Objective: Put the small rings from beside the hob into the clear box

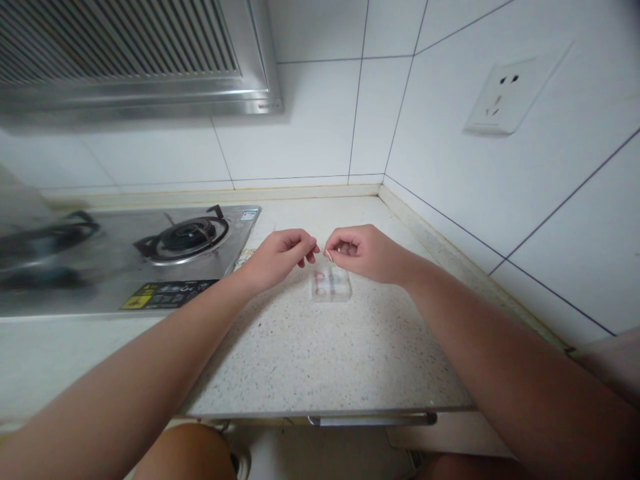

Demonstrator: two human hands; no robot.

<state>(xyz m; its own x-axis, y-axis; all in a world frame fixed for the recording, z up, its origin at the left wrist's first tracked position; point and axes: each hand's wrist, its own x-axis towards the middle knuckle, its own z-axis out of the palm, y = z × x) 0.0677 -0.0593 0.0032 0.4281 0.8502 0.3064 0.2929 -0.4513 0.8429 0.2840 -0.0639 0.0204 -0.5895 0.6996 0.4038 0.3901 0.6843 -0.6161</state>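
From the head view, I see both bare hands raised over the speckled pale bench [320, 360], meeting nearly fingertip to fingertip, with a narrow gap between them. The right hand [364, 253] has its grip closed, thumb and forefinger pinching a small pale-gold piece [329, 255] that sticks out at the fingertips, on the side facing the other hand. It is too small for me to make out what it is. The left hand [286, 255] has its fingers curled and its thumb near the forefinger; I cannot tell whether that grip has anything in it.

Just below the right hand, on the bench, lies a clear plastic packet [331, 287] with red lettering, blurred past reading. Behind the left wrist, part of a flat thing with yellowish print [245, 257] shows, mostly hidden.

Over to the left sits the steel gas hob [110, 267], its black burner [187, 233] nearest the hands and a black-and-yellow label [167, 294] along its front. The range hood [200, 87] hangs above it. On the white tiled wall [315, 147] to the right is a socket plate [505, 93], and a bar handle [373, 420] runs below the bench's front edge.
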